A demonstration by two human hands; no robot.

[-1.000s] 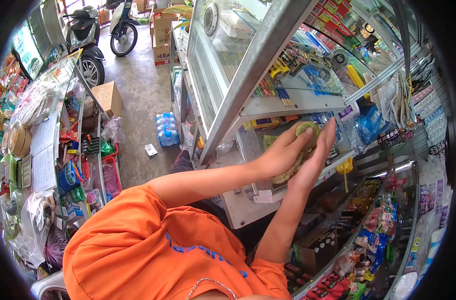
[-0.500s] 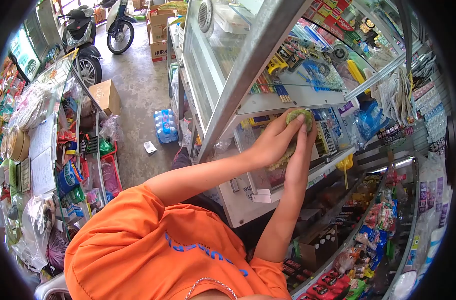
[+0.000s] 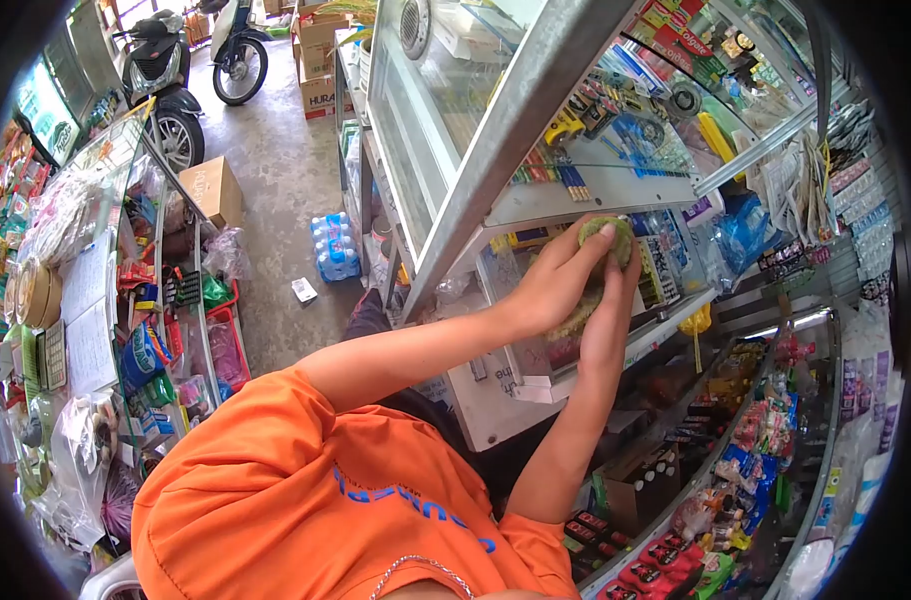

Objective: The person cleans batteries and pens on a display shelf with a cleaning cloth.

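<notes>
A fuzzy yellow-green cloth (image 3: 605,239) is bunched up between my two hands, and more of it hangs out below my fingers. My left hand (image 3: 555,288) presses on it from the left side, its fingers closed around the bundle. From the right, my right hand (image 3: 609,290) wraps the same cloth, the thumbs close together near its top. Both hands are just in front of a lower compartment of the glass display case (image 3: 505,205), where small boxed goods show behind them. The cloth's inner folds are hidden by my fingers.
The case's metal post (image 3: 520,120) slants up beside my left forearm. Pens and tools lie on the shelf (image 3: 615,190) above. Candy and packets fill a lower counter (image 3: 745,450) at right. A bottle pack (image 3: 333,247) stands on the floor, with motorbikes (image 3: 165,90) behind.
My hands and the cloth have shifted very slightly to the right, still gripping together. The view has tilted a little.
</notes>
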